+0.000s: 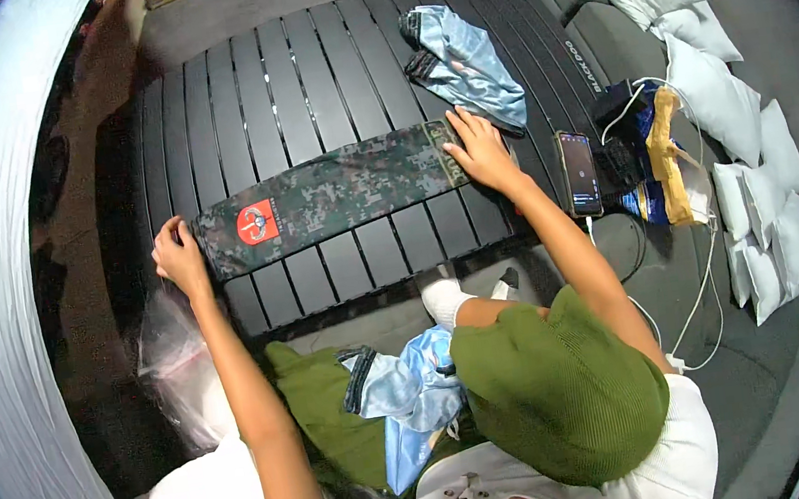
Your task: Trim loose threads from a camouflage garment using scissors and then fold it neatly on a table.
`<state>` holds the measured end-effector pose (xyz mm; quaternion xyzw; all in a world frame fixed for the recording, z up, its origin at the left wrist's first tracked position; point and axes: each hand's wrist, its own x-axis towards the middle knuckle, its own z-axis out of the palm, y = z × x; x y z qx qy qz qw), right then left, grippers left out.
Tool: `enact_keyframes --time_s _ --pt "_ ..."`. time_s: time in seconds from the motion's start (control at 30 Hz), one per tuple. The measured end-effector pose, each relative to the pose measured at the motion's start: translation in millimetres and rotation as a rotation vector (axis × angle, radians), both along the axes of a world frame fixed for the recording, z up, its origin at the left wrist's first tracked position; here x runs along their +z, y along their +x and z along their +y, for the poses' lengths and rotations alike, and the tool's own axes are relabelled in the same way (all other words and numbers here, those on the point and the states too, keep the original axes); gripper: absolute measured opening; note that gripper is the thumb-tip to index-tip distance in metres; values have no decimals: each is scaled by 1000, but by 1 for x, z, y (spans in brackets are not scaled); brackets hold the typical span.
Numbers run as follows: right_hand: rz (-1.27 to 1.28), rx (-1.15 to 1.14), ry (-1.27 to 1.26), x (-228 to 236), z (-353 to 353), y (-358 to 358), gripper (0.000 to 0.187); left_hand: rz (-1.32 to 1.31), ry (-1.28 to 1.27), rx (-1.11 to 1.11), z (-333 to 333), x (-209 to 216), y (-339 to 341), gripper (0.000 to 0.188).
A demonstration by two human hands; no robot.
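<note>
A long camouflage sleeve (342,192) with a red patch near its left end lies flat and slightly slanted across a black slatted table (298,91). My left hand (181,261) is at its left end by the table's edge, fingers bent around the cloth's end. At the other end, my right hand (482,150) rests on the fabric with its fingers stretched out. Just beyond that hand lies a crumpled light blue sleeve (466,64) with black bands. Another light blue piece (422,378) with a black band is bunched on my lap, over green cloth (312,387).
Right of the table are a phone (578,173) with a white cable, a yellow and blue packet (671,163), and a grey sofa (582,24). Several white pouches (711,87) lie along it. A clear plastic bag (178,369) is at my left, near a pale curtain (13,300).
</note>
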<state>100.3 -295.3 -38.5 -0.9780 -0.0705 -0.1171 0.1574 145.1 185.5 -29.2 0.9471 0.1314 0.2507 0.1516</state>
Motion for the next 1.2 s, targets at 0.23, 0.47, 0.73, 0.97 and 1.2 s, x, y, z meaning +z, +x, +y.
enact_keyframes --time_s 0.23,0.47,0.73,0.97,1.2 --pt "-336 -78 155 37 -24 -19 34 1 137 -289 -34 1 -17 20" --pt "17 -711 406 27 -225 -123 33 68 128 -277 -70 -3 -11 29" --pt "436 -809 825 26 -206 -154 19 102 93 -342 -62 -15 -20 37" --pt "298 -781 786 14 -199 -152 15 56 128 -252 -53 -19 -16 37" --pt "68 -850 338 30 -188 -140 30 151 -45 -83 -27 -20 -9 38"
